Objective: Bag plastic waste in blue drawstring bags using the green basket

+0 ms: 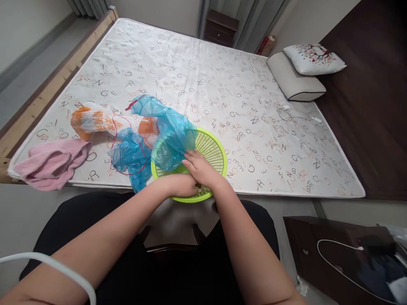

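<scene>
A lime-green plastic basket (219, 154) with slotted walls stands at the mattress's near edge. Both my hands are in it. My left hand (181, 185) reaches in low along the near side, its fingers curled around a small brownish thing that is mostly hidden. Just above it, my right hand (202, 168) has its fingers stretched out towards the left, against the edge of a thin blue plastic bag (174, 131). This bag drapes over the basket's left and far part. Beside the basket lies a second crumpled blue bag (127, 150) with a red drawstring.
An orange-and-white plastic bag (98, 120) and a pink cloth (54, 163) lie at the left of the lettered mattress (190, 76). Pillows (295, 78) and a cable (284, 113) are at the right. A dark cabinet (318, 241) stands low right; a white cable (57, 264) crosses low left.
</scene>
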{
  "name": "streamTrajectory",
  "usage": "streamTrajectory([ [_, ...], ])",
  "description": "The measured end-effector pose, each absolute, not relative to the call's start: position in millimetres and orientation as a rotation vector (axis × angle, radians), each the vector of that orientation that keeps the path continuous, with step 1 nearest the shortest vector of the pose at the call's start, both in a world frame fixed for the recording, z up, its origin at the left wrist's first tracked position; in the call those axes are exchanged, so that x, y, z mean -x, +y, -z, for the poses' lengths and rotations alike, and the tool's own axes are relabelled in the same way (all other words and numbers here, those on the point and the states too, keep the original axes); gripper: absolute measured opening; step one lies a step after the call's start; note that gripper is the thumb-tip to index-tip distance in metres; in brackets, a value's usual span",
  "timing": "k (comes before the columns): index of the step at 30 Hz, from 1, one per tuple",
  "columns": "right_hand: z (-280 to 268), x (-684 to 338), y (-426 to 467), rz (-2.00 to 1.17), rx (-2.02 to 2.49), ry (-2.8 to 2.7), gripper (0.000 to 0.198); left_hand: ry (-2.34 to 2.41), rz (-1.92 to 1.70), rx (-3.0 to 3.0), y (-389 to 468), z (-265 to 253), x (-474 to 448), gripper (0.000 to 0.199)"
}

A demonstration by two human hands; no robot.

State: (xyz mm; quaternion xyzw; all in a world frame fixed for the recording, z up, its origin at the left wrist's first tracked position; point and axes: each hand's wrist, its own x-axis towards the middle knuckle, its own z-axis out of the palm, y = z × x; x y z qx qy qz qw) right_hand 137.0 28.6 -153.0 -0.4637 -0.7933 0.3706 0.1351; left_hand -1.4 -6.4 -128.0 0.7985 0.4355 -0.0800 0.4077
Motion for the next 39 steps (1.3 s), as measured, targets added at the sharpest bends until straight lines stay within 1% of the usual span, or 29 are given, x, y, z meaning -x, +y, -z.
streamTrajectory([
  [2, 151, -140, 33, -1.057, 1.35, -2.227, 0.048, 1.021, 0.252, -1.963, 0, 122, 10, 0.034],
  [5, 145, -146, 37, -1.039, 1.428, -1.984, 0.048, 1.081, 0.11, -1.953, 12, 113, 25, 0.032],
  [8, 141, -153, 41, -1.037, 1.465, -1.743, 0.047, 1.317, -0.3, -2.023, 17, 106, 36, 0.031],
  [11, 138, -156, 43, -1.002, 1.502, -1.569, 0.048, 1.725, -0.764, -2.071, 16, 105, 40, 0.032],
  [13, 137, -158, 43, -0.955, 1.542, -1.483, 0.052, 1.927, -0.855, -2.094, 16, 110, 41, 0.038],
  [15, 135, -159, 43, -0.9, 1.571, -1.434, 0.054, 1.972, -0.76, -2.106, 18, 118, 43, 0.054],
  [17, 134, -160, 43, -0.866, 1.582, -1.418, 0.053, 1.919, -0.649, -2.097, 21, 126, 47, 0.063],
  [21, 135, -160, 43, -0.841, 1.595, -1.445, 0.05, 1.817, -0.623, -2.134, 24, 132, 54, 0.066],
  [23, 138, -160, 45, -0.821, 1.594, -1.467, 0.044, 1.78, -0.607, -2.175, 23, 130, 55, 0.068],
  [26, 143, -159, 48, -0.853, 1.562, -1.464, 0.033, 1.716, -0.538, -2.208, 19, 125, 51, 0.064],
  [28, 146, -159, 49, -0.887, 1.538, -1.452, 0.039, 1.613, -0.434, -2.228, 16, 122, 45, 0.063],
  [32, 148, -156, 47, -0.868, 1.549, -1.554, 0.065, 1.387, -0.041, -2.25, 9, 118, 31, 0.062],
  [34, 149, -154, 45, -0.848, 1.57, -1.688, 0.07, 1.352, 0.142, -2.215, 7, 117, 27, 0.057],
  [35, 150, -153, 45, -0.859, 1.567, -1.772, 0.066, 1.34, 0.199, -2.195, 6, 117, 26, 0.055],
  [36, 150, -152, 44, -0.886, 1.556, -1.862, 0.058, 1.329, 0.232, -2.176, 6, 117, 26, 0.052],
  [38, 153, -151, 43, -0.931, 1.555, -2.028, 0.034, 1.299, 0.244, -2.159, 8, 118, 27, 0.047],
  [39, 154, -150, 43, -0.923, 1.584, -2.092, 0.026, 1.28, 0.232, -2.162, 10, 119, 28, 0.045],
])
